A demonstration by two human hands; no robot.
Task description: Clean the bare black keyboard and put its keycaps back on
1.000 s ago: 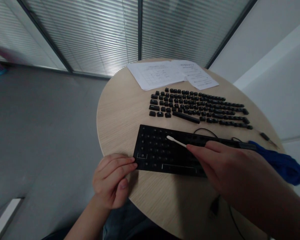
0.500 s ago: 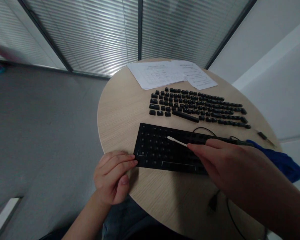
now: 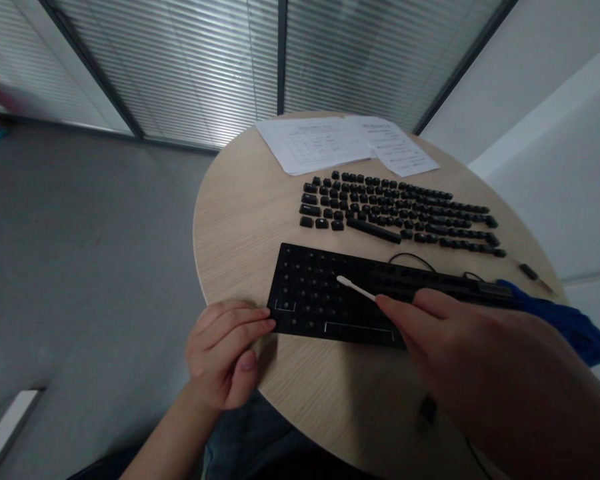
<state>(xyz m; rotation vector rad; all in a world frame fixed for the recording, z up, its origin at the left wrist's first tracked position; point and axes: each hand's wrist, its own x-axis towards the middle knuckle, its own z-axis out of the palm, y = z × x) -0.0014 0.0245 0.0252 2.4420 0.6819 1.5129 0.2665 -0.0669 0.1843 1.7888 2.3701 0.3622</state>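
Observation:
A black keyboard base (image 3: 325, 293) with its keycaps removed lies on a round wooden table (image 3: 240, 213). My right hand (image 3: 460, 347) pinches a white cotton swab (image 3: 355, 288), and the swab's tip touches the middle of the base. My left hand (image 3: 225, 353) rests at the table's near edge, fingers curled, fingertips pressing the base's near left corner. Rows of loose black keycaps (image 3: 395, 210) are laid out on the table just beyond the base.
Printed paper sheets (image 3: 340, 143) lie at the table's far edge. A blue cloth (image 3: 565, 320) sits at the base's right end, with a small dark tool (image 3: 530, 272) beyond it. A black cable (image 3: 410, 257) loops behind the base. Grey floor lies left, glass partitions with blinds behind.
The swab tip has slid slightly toward me and right across the base. My right hand has drawn back a little. My left hand has stayed put.

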